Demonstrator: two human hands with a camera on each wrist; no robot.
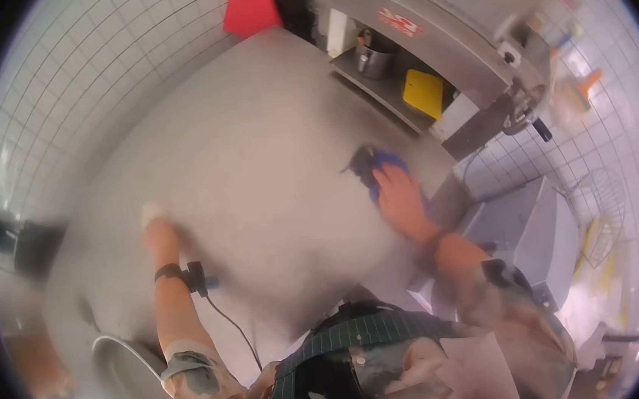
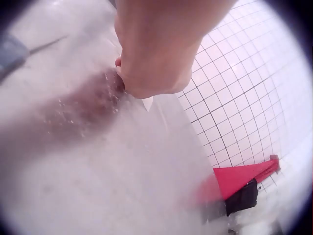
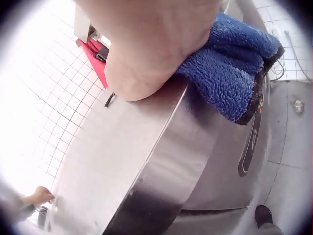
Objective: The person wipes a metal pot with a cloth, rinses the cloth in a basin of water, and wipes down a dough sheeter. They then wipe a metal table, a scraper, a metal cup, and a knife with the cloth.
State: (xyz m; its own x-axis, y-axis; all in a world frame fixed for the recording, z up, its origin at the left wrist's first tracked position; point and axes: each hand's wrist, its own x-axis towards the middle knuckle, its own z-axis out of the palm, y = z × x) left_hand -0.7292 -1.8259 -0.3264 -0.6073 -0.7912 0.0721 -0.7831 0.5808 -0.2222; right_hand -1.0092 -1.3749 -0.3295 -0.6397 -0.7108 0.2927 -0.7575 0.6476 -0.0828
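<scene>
My left hand (image 1: 160,240) is over the left part of the metal worktop (image 1: 245,130), its fingers curled round a small whitish piece (image 1: 153,212). Only a pale tip (image 2: 148,103) of that piece pokes out below the fist in the left wrist view, so its kind is hidden. On the right, my right hand (image 1: 402,201) holds a blue fluffy cloth (image 3: 220,68) with a black border by the worktop's edge. Part of the cloth hangs past that edge in the right wrist view. A dark bunched part (image 1: 363,165) shows in front of the fingers.
A steel machine (image 1: 442,37) stands at the back right; its shelf carries a metal pot (image 1: 374,59) and a yellow scraper-like sheet (image 1: 424,93). Something red (image 1: 248,8) lies at the back edge. A round pan (image 1: 126,376) sits front left, and a grey bin (image 1: 516,232) stands right.
</scene>
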